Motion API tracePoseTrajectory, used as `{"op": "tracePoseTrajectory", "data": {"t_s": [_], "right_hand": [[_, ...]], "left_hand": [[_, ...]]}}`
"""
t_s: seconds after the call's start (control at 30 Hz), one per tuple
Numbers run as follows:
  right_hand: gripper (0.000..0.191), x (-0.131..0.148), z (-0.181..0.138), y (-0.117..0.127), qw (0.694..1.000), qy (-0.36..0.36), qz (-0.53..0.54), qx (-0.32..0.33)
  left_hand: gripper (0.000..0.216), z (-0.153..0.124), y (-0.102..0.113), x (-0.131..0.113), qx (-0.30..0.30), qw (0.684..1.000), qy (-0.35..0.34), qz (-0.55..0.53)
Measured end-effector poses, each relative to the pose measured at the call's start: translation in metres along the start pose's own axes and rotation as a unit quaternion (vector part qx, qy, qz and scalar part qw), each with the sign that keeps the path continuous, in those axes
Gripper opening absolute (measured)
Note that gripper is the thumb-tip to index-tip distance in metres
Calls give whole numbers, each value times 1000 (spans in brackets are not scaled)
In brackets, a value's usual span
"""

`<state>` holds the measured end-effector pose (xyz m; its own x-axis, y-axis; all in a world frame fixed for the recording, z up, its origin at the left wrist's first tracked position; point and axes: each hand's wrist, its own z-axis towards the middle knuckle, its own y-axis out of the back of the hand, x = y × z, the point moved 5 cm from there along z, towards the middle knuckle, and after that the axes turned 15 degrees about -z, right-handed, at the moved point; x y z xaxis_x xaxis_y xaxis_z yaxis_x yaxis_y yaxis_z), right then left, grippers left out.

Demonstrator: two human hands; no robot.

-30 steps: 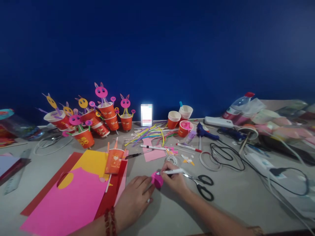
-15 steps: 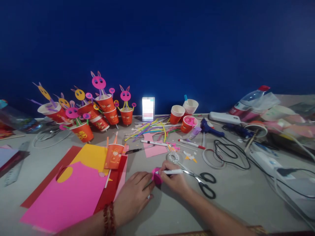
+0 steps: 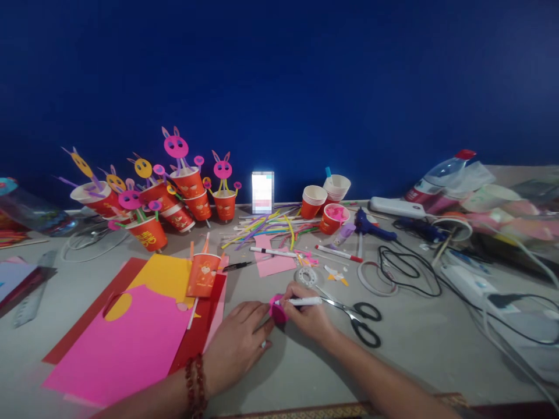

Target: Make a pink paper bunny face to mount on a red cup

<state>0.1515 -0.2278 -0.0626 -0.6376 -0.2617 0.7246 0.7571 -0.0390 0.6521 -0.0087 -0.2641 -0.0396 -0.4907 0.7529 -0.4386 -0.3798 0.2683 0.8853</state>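
A small magenta paper disc lies on the table between my two hands. My left hand presses its fingertips on the disc's left edge, fingers close together. In my right hand is a white-barrelled marker, gripped like a pen with its tip over the upper part of the disc. Scissors with black handles rest just right of my right hand, their blades pointing at it. A roll of tape sits right behind that hand. Any fresh mark on the disc is too small to make out.
Pink paper with a cut-out hole overlaps yellow and red sheets at left, an orange paper cup on top. Bunny-faced cups stand behind. Pipe cleaners lie at the back; a glue gun and black cable are at right.
The view has shifted slightly. Both hands stay at the disc, and the marker tip remains over it with only a small movement of my right hand.
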Motion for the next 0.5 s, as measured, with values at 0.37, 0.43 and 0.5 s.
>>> {"op": "tracePoseTrajectory", "data": {"t_s": [0.37,0.43,0.5], "right_hand": [[14,1,0,0,1000,4,-11,0],[14,1,0,0,1000,7,-12,-2],[13,0,0,-1,1000,6,-17,0]], "left_hand": [[41,0,2,-1,-5,1000,5,-6],[41,0,2,-1,-4,1000,6,-5],[42,0,1,0,-4,1000,6,-5]]}}
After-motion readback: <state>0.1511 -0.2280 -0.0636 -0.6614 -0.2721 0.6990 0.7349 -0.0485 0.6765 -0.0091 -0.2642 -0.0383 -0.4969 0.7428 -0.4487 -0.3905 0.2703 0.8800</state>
